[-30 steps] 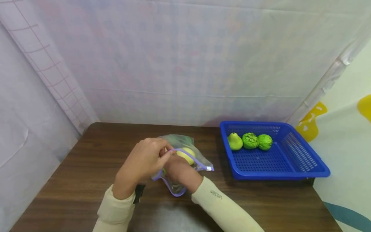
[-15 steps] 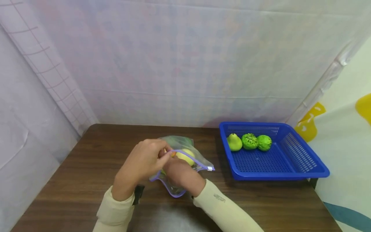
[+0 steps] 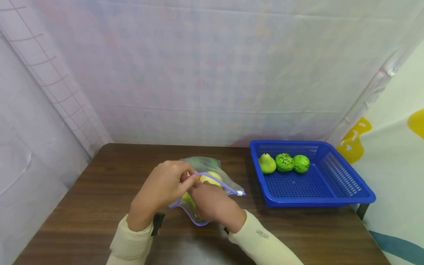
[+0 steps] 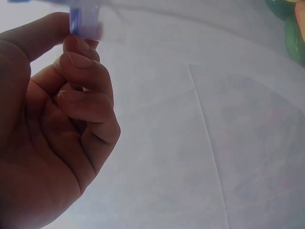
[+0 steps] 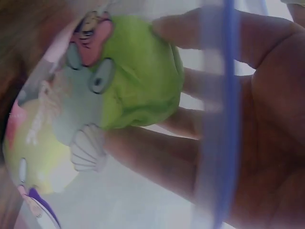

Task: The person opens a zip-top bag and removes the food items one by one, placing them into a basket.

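A clear zip bag (image 3: 233, 184) with a purple strip and white slider lies on the table. My left hand (image 3: 163, 186) pinches the bag's edge between thumb and fingers, the other fingers curled in. My right hand (image 3: 213, 204) reaches inside the bag. In the right wrist view its fingers lie around a round green vegetable with leaf-like folds (image 5: 143, 71), seen partly through the printed film. A pale yellow fruit (image 3: 212, 177) rests in the bag beyond my right hand. A bit of orange (image 3: 197, 177) shows near my left fingertips; its kind is hidden.
To the right stands a blue basket (image 3: 318, 201) holding a green pear (image 3: 267, 164) and two green, scaly round vegetables, one of them this mottled ball (image 3: 284, 162). Dark wooden table (image 3: 109, 191) lies beneath, with white sheeting behind and at the sides.
My right hand has drawn back slightly toward me and to the right, and more of the green thing in the bag shows. My left hand keeps its hold on the edge.
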`<state>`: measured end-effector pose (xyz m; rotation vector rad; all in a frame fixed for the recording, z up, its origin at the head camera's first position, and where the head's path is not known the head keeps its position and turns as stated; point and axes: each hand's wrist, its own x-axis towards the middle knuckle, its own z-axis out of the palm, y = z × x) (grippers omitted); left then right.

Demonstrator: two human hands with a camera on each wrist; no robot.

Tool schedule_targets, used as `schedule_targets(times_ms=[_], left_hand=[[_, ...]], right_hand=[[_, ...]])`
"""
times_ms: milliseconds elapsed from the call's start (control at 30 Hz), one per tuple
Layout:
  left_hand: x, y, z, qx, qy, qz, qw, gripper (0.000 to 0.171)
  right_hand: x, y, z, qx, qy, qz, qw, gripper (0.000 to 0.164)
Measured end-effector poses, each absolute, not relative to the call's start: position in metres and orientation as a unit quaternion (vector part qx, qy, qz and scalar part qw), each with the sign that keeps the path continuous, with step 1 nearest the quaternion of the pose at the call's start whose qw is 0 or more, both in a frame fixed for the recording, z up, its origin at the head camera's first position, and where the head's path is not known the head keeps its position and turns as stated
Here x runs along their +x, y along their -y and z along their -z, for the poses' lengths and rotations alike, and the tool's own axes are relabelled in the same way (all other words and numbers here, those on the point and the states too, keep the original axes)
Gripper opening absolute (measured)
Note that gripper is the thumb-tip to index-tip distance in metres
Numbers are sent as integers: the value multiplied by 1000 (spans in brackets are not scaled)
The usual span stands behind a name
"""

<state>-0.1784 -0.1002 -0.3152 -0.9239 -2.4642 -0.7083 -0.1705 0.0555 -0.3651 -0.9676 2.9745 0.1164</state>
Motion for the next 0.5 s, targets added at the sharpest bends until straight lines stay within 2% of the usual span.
schedule_targets(times_ms=[100,300,500], left_hand=[[-179,100,316,-332,884,256,205,6],[-179,100,316,-334,884,256,204,7],[-179,100,315,-330,885,256,203,4]], right_hand=[[-166,-59,361,-319,-947,-39,-1,83],[-157,-63,352,-330,-943,-40,-19,59],[-150,-68,340,-344,-938,-20,-29,67]])
